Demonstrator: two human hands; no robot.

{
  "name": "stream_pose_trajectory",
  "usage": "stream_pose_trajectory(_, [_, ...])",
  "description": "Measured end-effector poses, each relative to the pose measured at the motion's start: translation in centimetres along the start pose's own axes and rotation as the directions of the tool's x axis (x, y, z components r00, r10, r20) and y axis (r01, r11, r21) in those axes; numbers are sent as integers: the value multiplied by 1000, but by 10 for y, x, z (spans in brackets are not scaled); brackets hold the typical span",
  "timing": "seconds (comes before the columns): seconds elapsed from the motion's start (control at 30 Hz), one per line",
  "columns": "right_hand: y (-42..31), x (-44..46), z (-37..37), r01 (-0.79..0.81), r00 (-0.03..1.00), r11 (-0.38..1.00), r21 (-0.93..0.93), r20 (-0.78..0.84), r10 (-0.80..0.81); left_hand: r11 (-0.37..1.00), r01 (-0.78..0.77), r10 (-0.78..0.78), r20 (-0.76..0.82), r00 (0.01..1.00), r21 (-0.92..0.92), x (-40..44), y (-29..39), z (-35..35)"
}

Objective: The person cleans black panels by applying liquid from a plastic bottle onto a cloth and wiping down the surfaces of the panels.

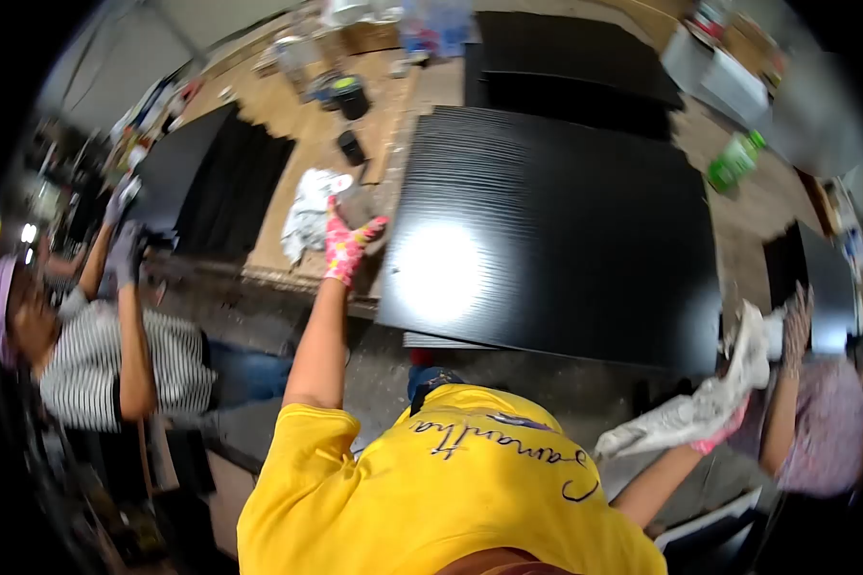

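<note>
My left hand (345,245), in a pink flowered glove, is over the wooden table's front edge with thumb and fingers spread. Beside its fingers lies a crumpled white rag (306,217). A blurred translucent item (358,203) shows between thumb and fingers; whether I touch it is unclear. My right hand (722,431), also in a pink glove, grips a long, grey-stained white cloth (686,410) off the panel's right corner. The cloth hides part of that hand. In front of me lies a large glossy black panel (585,240) with a fine grain and a bright light reflection.
More black panels (575,57) are stacked behind. A black jar (350,97) and a small black bottle (351,148) stand on the wooden table (268,105). A green bottle (736,161) is at right. Co-workers stand left (125,359) and right (825,426), beside other black panels.
</note>
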State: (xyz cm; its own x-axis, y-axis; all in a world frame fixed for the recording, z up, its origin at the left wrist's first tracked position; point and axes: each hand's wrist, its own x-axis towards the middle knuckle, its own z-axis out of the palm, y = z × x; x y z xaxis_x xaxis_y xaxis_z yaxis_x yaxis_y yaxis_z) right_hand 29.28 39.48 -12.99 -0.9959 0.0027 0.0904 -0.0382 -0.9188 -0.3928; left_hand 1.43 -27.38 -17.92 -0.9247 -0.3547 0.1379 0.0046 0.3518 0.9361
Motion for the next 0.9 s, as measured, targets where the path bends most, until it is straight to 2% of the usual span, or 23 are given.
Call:
stream_pose_trajectory(0.03, [-2, -10, -20, 107, 983, 988, -110, -138, -122, 989, 67, -75, 56, 996, 131, 10, -4, 7])
stream_pose_trajectory(0.1, [5, -4, 1, 7, 1000, 991, -136, -29, -11, 953, 187, -162, 121, 979, -237, -10, 43, 18])
stream_pose_trajectory(0.13, [13, -4, 22, 176, 971, 964, -198, -129, -204, 995, 50, -47, 41, 998, -91, -3, 29, 18])
stream_pose_trajectory(0.17, [21, -1, 45, 328, 897, 905, -270, -211, -388, 971, -149, 167, -83, 982, 189, 15, -5, 19])
stream_pose_trajectory(0.23, [27, 6, 79, 437, 810, 889, -139, -368, -456, 968, -253, 249, -150, 957, -5, 14, 26, 1])
stream_pose_trajectory(0.27, [25, 3, 81, 418, 860, 895, -153, -251, -445, 937, -331, 315, -142, 939, -110, -4, 71, 4])
stream_pose_trajectory(0.3, [20, -1, 85, 392, 887, 886, -249, -151, -435, 893, -397, 370, -156, 916, -210, -19, 115, 3])
stream_pose_trajectory(0.37, [30, -3, 98, 414, 880, 879, -235, -144, -453, 760, -441, 539, 84, 838, -478, -11, 159, -15])
stream_pose_trajectory(0.4, [37, 2, 106, 407, 890, 886, -223, -123, -440, 829, -461, 540, 238, 807, -317, -16, 196, -21])
stream_pose_trajectory(0.43, [40, 10, 114, 392, 902, 896, -209, -103, -418, 837, -441, 535, 314, 784, -325, -54, 254, 4])
stream_pose_trajectory(0.5, [52, 27, 129, 354, 929, 916, -189, -43, -368, 864, -385, 497, 434, 751, -324, -79, 276, 34])
stream_pose_trajectory(0.53, [54, 32, 131, 333, 940, 926, -178, -12, -340, 772, -593, 613, 515, 600, -229, -88, 293, 54])
stream_pose_trajectory(0.57, [56, 33, 120, 263, 962, 933, -248, -11, -274, 622, -768, 671, 608, 425, -150, -97, 310, 73])
stream_pose_trajectory(0.63, [77, 53, 146, 182, 929, 932, -314, -255, -268, 286, -956, 710, 684, 166, -65, -116, 333, 108])
stream_pose_trajectory(0.67, [83, 60, 153, 202, 954, 924, -325, -147, -260, 241, -968, 717, 685, 131, -67, -123, 337, 122])
stream_pose_trajectory(0.7, [86, 68, 157, 159, 952, 938, -307, -205, -228, 195, -978, 723, 684, 93, -73, -127, 339, 134])
stream_pose_trajectory(0.77, [91, 80, 180, 175, 949, 794, -582, -116, -294, -14, -1000, 655, 755, -20, -15, -130, 355, 146])
stream_pose_trajectory(0.83, [96, 89, 181, 177, 954, 890, -421, -148, -259, -230, -969, 660, 746, -87, 91, -135, 359, 156])
stream_pose_trajectory(0.9, [94, 90, 171, 147, 956, 904, -401, -176, -234, -396, -907, 678, 712, -182, 145, -139, 363, 159])
